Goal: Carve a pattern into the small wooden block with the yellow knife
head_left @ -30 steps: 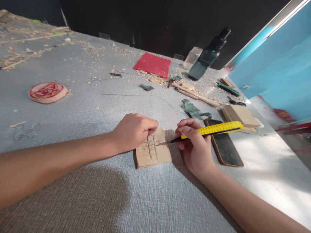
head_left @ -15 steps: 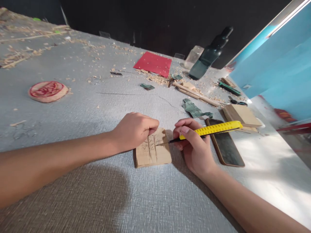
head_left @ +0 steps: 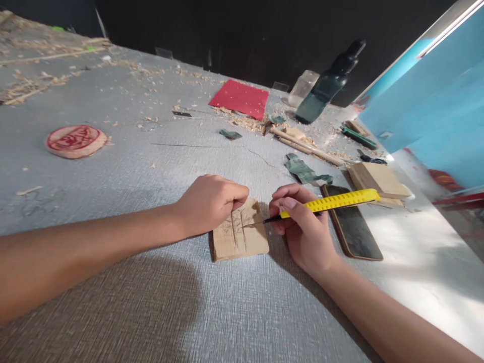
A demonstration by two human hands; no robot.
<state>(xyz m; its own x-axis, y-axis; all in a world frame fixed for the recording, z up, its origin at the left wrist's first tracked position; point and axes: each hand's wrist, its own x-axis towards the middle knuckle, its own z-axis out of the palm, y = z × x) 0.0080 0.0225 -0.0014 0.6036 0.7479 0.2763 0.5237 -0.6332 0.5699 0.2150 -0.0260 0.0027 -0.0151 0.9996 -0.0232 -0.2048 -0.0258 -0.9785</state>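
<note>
**Carved block under blade: slip hazard noted**

The wooden block [head_left: 244, 240] is found flat on the bench [head_left: 242, 312], between the hands. The yellow cutter [head_left: 333, 201] is held in the bunched fingers of the right hand [head_left: 308, 232], its thin blade [head_left: 254, 224] laid over the carved face. The left hand [head_left: 209, 204] is curled over the block's far left corner; its fingertips are hidden, so whether the block is pinched or merely pressed cannot be told. If the blade is forced or caught by the grain, it could be snapped or deflected toward the left knuckles; under weak pressure, the block could be turned. The squarish, pale wood is scored with dark, rough grooves [head_left: 237, 229]; the bench is faced in grey, woven-looking texture; the cutter is slim and ridged.
</note>
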